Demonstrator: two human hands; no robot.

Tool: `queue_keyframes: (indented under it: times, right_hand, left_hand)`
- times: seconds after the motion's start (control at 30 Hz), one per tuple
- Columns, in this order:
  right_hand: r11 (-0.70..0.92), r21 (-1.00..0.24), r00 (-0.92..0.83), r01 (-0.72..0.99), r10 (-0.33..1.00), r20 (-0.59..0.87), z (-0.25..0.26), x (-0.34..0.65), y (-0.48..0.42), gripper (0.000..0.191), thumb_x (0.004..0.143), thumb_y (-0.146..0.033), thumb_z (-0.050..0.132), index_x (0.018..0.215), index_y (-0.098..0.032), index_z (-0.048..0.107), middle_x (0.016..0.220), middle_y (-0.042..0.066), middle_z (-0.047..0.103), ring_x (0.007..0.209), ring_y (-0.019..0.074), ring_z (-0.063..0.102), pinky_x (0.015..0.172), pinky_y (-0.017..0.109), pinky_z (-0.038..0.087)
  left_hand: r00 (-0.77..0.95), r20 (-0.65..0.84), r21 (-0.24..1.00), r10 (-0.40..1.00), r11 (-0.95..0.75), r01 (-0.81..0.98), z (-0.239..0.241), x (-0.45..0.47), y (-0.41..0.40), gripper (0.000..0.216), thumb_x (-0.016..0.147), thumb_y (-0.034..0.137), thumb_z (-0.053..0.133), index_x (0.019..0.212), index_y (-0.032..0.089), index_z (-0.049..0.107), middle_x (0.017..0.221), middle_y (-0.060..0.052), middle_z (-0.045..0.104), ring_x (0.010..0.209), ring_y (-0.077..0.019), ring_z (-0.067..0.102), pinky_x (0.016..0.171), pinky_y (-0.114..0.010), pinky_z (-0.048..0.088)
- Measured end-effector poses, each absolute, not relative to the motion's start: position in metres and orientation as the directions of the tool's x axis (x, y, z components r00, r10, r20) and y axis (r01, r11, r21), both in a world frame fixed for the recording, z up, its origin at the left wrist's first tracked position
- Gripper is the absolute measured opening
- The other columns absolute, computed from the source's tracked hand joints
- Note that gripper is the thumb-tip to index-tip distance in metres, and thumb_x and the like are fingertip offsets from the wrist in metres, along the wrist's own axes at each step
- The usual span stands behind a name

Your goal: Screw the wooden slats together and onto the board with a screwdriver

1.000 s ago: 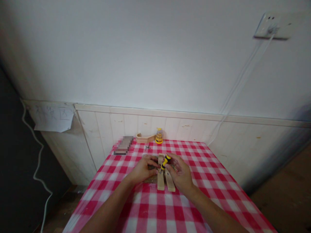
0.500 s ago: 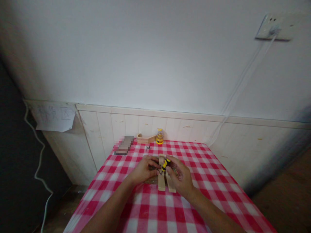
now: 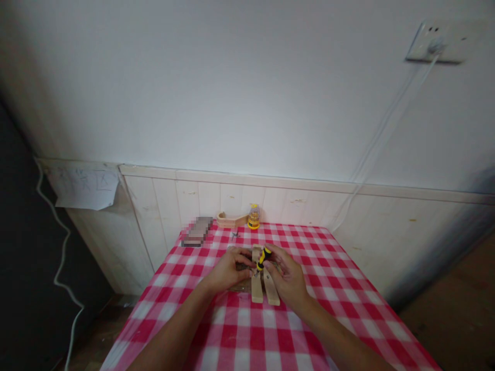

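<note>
The right hand (image 3: pixel 288 278) is grasping a yellow-and-black screwdriver (image 3: pixel 264 256), which is leaning down leftward from its fingers toward a pale wooden strip (image 3: pixel 257 293); that strip is lying just right of the left hand (image 3: pixel 230 270), whose fingers are curling at its edge, their grip being too small to tell; ideally, the right is holding the shaft square to its fastener, pressing evenly, while the left is bracing the wood.

Red-and-white checked tabletop (image 3: pixel 247 335). At the far left lies a pixelated flat object (image 3: pixel 198 233); to its right, a curved wooden piece (image 3: pixel 230 223), then a yellow-based container (image 3: pixel 253 220). Small dark pieces (image 3: pixel 235 235) lie nearer. At centre, two pale wooden strips (image 3: pixel 257 293) lie side by side.
</note>
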State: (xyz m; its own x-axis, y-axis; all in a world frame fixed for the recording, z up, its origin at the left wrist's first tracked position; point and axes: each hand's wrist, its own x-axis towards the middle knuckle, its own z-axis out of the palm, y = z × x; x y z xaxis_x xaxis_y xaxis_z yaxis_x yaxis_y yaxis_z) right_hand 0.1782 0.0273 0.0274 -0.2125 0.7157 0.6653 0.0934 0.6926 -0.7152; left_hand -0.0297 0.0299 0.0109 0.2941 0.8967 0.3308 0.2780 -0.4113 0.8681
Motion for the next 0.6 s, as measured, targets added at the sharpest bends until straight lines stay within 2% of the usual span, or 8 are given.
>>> queue_keyframes:
  times: [0.2, 0.6]
  right_hand:
    - [0.687, -0.720, -0.195, 0.100, 0.723, 0.662, 0.0300, 0.1768, 0.0277, 0.034, 0.090, -0.024, 0.067, 0.124, -0.027, 0.069, 0.109, 0.006, 0.078, 0.095, 0.0227, 0.077, 0.086, 0.036, 0.063]
    - [0.674, -0.728, -0.169, 0.128, 0.738, 0.653, 0.0229, 0.1784, 0.0303, 0.036, 0.089, -0.029, 0.071, 0.125, -0.027, 0.069, 0.111, 0.007, 0.077, 0.098, 0.0239, 0.076, 0.090, 0.038, 0.061]
  left_hand:
    - [0.296, 0.325, 0.859, 0.898, -0.411, 0.305, 0.0115, -0.0298, 0.0291, 0.016, 0.074, 0.025, 0.084, 0.090, 0.024, 0.084, 0.116, -0.009, 0.075, 0.113, -0.0278, 0.065, 0.102, -0.040, 0.046]
    - [0.304, 0.323, 0.868, 0.896, -0.409, 0.283, 0.0074, -0.0305, 0.0309, 0.017, 0.075, 0.030, 0.084, 0.090, 0.021, 0.084, 0.117, -0.012, 0.074, 0.112, -0.0284, 0.065, 0.101, -0.040, 0.047]
